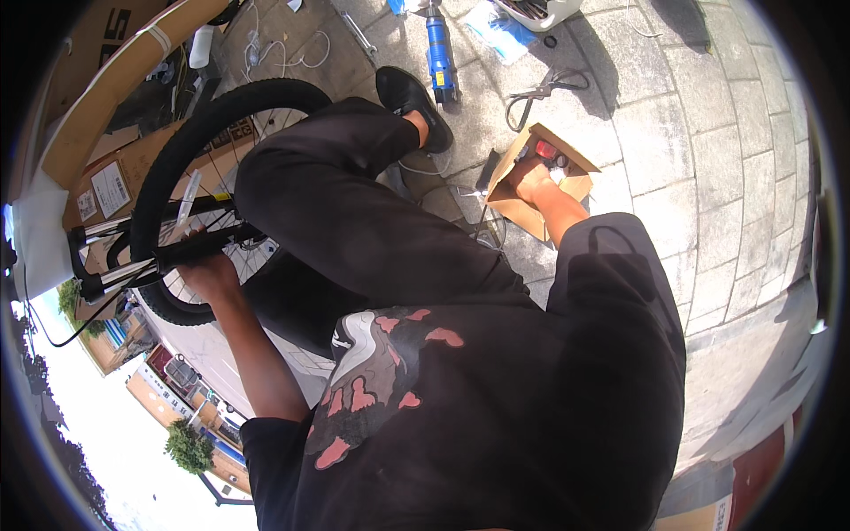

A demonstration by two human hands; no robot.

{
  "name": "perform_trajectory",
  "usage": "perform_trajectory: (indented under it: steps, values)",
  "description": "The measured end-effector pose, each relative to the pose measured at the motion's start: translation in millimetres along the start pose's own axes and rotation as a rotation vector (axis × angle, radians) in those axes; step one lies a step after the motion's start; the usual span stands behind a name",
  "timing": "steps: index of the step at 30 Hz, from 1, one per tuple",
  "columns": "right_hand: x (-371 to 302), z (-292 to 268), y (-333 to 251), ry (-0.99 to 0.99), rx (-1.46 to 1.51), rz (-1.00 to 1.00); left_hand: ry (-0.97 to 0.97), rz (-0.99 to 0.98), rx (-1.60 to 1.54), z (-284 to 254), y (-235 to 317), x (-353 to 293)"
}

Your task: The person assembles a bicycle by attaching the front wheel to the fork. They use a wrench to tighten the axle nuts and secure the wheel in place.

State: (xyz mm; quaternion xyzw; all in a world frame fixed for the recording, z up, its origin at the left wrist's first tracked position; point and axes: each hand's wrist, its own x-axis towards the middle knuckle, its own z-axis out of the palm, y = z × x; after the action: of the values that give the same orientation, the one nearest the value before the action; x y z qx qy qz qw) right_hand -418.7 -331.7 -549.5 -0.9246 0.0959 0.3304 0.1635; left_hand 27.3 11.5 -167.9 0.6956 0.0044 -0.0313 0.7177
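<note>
On the left, my left hand (209,273) is wrapped round the black lower leg of a bicycle fork (211,242). A wheel with a knobbly black tyre (166,159) sits in the fork, upright beside my bent leg. My right hand (530,177) reaches into a small open cardboard box (567,152) on the paving, to the right of my shoe. Its fingers are down among the contents and mostly hidden. Next to them in the box shows a small red item (546,150), too small to name.
Beyond the box lie black-handled scissors (540,93), a blue cylindrical tool (438,55) and a spanner (359,34). A white cable (305,62) trails over the paving at the upper left. Large cardboard boxes (111,190) stand behind the wheel. Clear plastic bags (500,34) lie at the top.
</note>
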Motion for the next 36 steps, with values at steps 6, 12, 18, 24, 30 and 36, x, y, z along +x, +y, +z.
perform_trajectory:
  steps: [6,12,18,24,30,36]
  values:
    - [6.5,9.8,-6.0,-0.033,0.027,-0.067,-0.040,0.011,0.005,-9.8,-1.3,4.6]
    - [-8.8,0.7,-3.9,0.016,0.039,-0.157,-0.058,0.010,0.006,-14.2,-2.1,1.9]
    - [3.3,7.6,-18.7,-0.003,0.016,-0.134,-0.041,-0.012,-0.013,1.0,0.5,4.6]
    - [7.3,10.0,-25.1,-0.006,0.002,-0.141,0.021,-0.014,-0.004,11.7,4.6,-11.9]
    - [10.8,16.2,-23.5,-0.003,0.035,-0.091,-0.017,0.030,0.067,-7.6,-0.1,-1.8]
    - [3.3,21.6,-25.5,0.155,0.642,0.291,0.034,-0.007,0.011,1.0,-0.8,0.1]
